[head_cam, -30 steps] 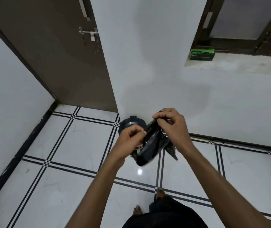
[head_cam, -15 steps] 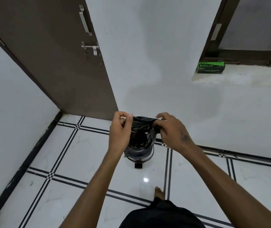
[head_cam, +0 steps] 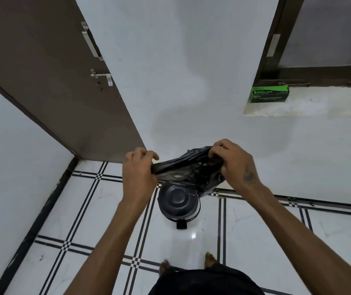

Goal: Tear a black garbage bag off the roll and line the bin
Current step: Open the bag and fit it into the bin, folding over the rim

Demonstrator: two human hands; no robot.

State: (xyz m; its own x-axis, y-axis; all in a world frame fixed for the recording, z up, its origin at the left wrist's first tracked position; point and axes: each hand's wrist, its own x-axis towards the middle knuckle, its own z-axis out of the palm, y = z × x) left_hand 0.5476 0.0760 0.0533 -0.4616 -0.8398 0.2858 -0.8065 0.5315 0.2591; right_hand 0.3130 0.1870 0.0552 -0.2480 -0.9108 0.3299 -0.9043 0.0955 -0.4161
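Note:
A crumpled black garbage bag [head_cam: 188, 170] is stretched between my two hands in mid-air. My left hand [head_cam: 138, 169] pinches its left edge; my right hand [head_cam: 233, 161] grips its right edge, a little higher. Directly below the bag, a small round dark pedal bin [head_cam: 177, 204] stands on the white tiled floor with its lid closed and its black pedal [head_cam: 181, 225] toward me. The bag hides the bin's far rim. A green box of garbage bags [head_cam: 269, 94] lies on the window sill at the upper right.
A brown door [head_cam: 49, 81] with a handle and latch fills the left. White walls meet the floor close behind the bin. My bare feet [head_cam: 209, 260] stand on the tiles just in front of the bin.
My hands have moved apart, pulling the bag wider and flatter. The view has tipped down, so the bin's closed lid now shows below the bag.

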